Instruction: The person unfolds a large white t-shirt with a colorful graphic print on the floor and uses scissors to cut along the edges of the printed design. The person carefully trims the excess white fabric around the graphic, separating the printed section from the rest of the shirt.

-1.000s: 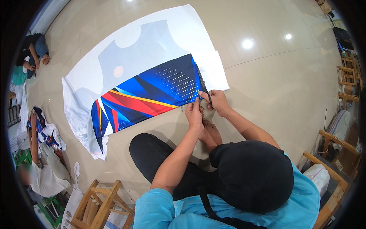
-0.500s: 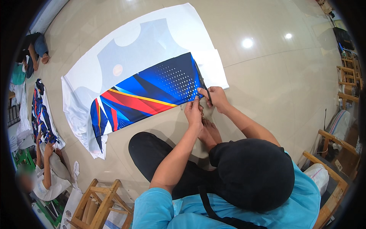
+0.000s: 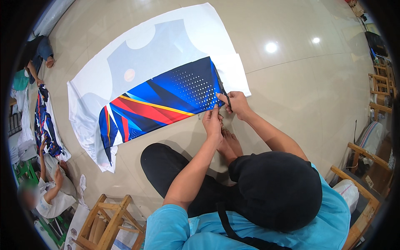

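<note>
A printed fabric panel point(image 3: 164, 98), blue with red, yellow and white dots, lies on the floor, folded over a larger white cloth point(image 3: 221, 35) on which a pale jersey outline shows through. My right hand point(image 3: 236, 104) is closed round black scissors point(image 3: 225, 92), whose blades lie along the panel's right edge. How far the blades are apart cannot be made out. Close by, my left hand point(image 3: 212, 121) pinches the near right corner of the panel, just left of the scissors. My bare foot point(image 3: 230, 143) is right behind the hands.
Glossy beige tiles point(image 3: 300, 96) surround the cloth. At the left, a co-worker point(image 3: 54, 196) sits beside another patterned cloth point(image 3: 43, 121), and a second person point(image 3: 39, 54) is farther back. A wooden stool point(image 3: 104, 221) stands near left; wooden frames point(image 3: 358, 183) line the right.
My hands and the scissors have stayed almost in place at the corner. At the left, the co-worker's near hand has lifted off the patterned cloth, and the farther person's hand has come down to its far end.
</note>
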`<move>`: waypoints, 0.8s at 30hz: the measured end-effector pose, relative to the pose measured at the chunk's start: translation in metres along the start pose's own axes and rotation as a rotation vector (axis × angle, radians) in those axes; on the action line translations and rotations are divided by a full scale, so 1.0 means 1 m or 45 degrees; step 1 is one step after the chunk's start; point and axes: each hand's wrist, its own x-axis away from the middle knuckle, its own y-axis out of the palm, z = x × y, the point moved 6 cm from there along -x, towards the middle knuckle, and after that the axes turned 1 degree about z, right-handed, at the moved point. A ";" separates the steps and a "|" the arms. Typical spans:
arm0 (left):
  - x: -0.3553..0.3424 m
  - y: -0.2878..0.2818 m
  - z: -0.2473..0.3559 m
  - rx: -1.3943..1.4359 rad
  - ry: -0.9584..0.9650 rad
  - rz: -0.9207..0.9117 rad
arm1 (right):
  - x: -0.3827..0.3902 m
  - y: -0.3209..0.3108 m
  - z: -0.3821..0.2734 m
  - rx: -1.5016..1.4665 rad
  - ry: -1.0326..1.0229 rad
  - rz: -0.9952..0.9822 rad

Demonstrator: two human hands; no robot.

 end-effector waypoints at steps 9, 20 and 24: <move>-0.001 -0.001 -0.001 -0.001 -0.006 0.006 | 0.002 0.001 -0.002 -0.026 0.019 0.002; 0.000 -0.001 -0.001 0.022 -0.016 0.008 | -0.013 0.002 -0.016 0.012 -0.025 -0.009; 0.001 -0.001 -0.001 -0.011 -0.022 0.020 | -0.012 0.004 -0.018 0.000 -0.013 -0.013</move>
